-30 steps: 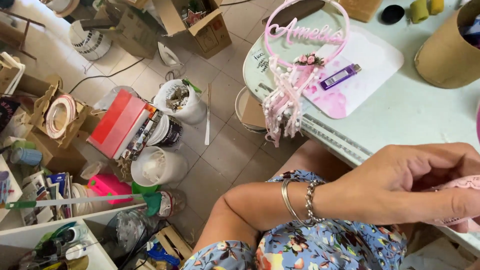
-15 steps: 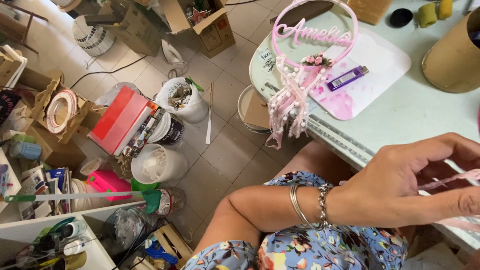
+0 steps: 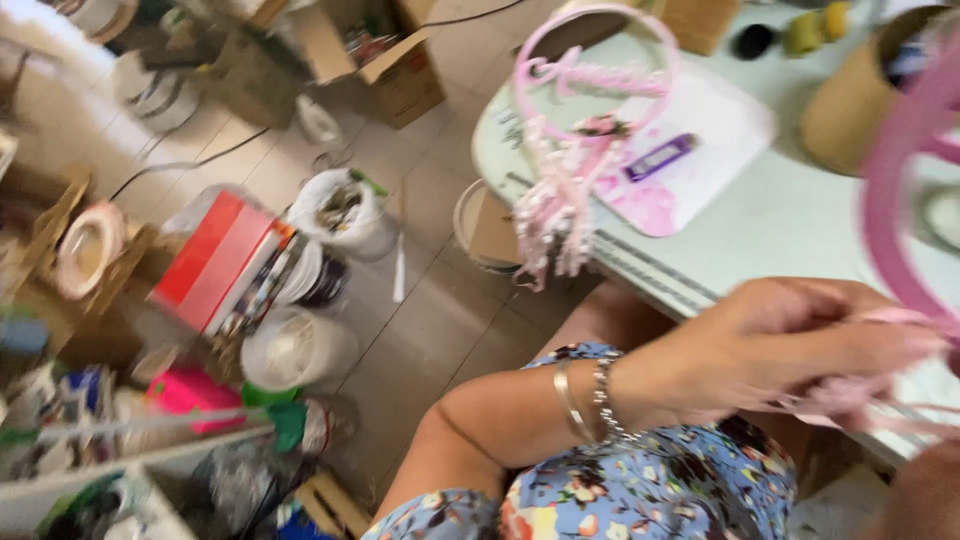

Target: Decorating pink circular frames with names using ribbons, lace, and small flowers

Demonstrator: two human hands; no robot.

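Note:
My left hand (image 3: 790,350), with bracelets on the wrist, reaches right over my flowered lap and pinches thin pink ribbon strands (image 3: 865,400). A blurred pink hoop (image 3: 890,190) rises at the right edge just above those strands. Only a bare sliver of my right hand or forearm (image 3: 925,490) shows in the bottom right corner; its fingers are out of sight. Farther back on the pale green table (image 3: 800,230) lies another pink hoop (image 3: 590,85) with lettering across it, and its ribbon tassels (image 3: 550,220) hang over the table edge.
A white board (image 3: 720,130) with a purple stick (image 3: 655,157) and a cardboard tube (image 3: 850,100) stand on the table. The tiled floor at left holds a red box (image 3: 215,255), white buckets (image 3: 295,350), a filled bag (image 3: 345,210), a cardboard box (image 3: 390,60) and a tape roll (image 3: 85,245).
The view has shifted and blurred. My left hand has opened from a loose fist into a pinch on the pink strands, and a pink hoop has come into view at the right edge.

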